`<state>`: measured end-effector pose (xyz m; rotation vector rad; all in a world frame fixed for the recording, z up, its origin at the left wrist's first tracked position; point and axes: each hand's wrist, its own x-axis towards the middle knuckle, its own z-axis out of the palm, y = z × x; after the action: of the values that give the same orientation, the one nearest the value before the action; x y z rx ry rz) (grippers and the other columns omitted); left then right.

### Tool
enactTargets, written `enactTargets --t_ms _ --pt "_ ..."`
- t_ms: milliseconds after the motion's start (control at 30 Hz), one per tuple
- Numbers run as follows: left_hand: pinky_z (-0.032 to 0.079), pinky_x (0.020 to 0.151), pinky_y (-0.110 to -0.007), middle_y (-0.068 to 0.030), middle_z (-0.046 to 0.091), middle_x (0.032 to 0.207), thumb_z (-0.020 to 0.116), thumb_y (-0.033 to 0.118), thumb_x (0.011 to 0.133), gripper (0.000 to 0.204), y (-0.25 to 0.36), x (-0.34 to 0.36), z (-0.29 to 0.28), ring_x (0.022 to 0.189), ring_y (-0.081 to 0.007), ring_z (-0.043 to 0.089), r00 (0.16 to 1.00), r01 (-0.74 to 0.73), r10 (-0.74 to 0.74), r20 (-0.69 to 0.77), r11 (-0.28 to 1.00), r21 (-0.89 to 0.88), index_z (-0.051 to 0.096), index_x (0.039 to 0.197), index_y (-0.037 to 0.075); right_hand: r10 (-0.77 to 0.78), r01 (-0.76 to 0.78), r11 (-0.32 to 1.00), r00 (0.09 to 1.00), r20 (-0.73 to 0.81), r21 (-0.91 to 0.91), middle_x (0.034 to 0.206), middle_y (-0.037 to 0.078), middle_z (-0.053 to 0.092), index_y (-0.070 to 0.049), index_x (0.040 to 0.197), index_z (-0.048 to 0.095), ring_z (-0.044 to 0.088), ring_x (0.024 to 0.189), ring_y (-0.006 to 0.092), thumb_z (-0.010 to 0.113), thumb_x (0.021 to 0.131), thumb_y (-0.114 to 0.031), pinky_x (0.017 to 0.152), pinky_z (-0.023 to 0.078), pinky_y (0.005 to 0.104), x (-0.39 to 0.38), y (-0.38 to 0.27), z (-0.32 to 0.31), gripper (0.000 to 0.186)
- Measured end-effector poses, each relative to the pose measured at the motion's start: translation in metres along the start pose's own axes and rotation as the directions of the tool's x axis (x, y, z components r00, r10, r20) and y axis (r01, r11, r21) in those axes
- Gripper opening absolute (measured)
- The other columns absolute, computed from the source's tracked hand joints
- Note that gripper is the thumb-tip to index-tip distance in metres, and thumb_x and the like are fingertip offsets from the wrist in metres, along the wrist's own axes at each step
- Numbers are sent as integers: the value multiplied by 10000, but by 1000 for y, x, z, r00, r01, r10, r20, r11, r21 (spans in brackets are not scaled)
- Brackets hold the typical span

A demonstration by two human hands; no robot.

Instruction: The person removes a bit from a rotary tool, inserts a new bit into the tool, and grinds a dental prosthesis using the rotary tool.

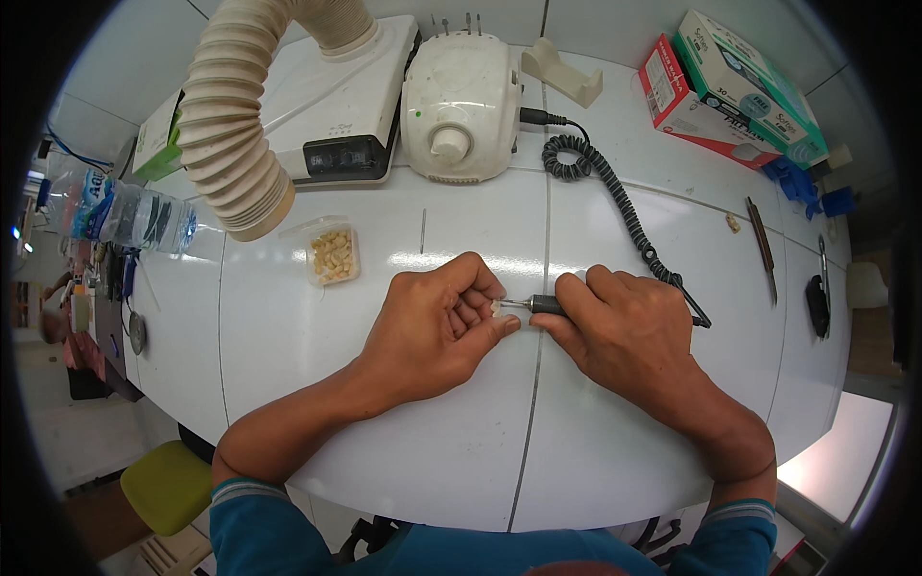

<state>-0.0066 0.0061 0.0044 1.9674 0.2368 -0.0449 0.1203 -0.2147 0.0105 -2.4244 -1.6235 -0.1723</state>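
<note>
Between the fingertips of my left hand [423,322] is a small cream piece, shaped like a tooth crown [497,308], mostly covered by thumb and fingers. My right hand [624,322] grips a dark rotary handpiece [545,304]. Its thin metal bit points left and reaches the crown, apparently touching it. A coiled black cord [624,216] trails from behind the right hand up to a white motor control box [461,106] with a round knob. Beyond my left hand stands a small see-through plastic tub [357,264] holding several similar cream pieces.
A ribbed suction hose [226,115] hangs at the left from a white unit [375,86]. A cream handpiece cradle [567,79] stands at the back. On the right lie boxes [754,86], blue gloves [795,182] and a slim brown tool [764,250]. A water bottle [139,216] is far left.
</note>
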Motion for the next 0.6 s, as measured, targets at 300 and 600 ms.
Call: enactTargets --t_ms 300,600 --pt "512 640 -218 -39 700 850 898 124 975 259 -2 1 0 731 -51 617 1000 -21 21 2 1000 7 711 1063 -31 -1 1 1000 1000 -6 -6 700 11 568 -126 881 673 638 566 163 861 959 -491 490 468 340 0 -1 -1 418" --pt "508 644 -219 -37 700 856 900 124 974 261 0 1 0 741 -49 617 1000 6 -6 3 1000 5 712 1067 -31 5 -5 1000 1000 7 0 707 15 579 -124 894 681 641 567 169 860 959 -490 495 473 345 1 0 -2 412"
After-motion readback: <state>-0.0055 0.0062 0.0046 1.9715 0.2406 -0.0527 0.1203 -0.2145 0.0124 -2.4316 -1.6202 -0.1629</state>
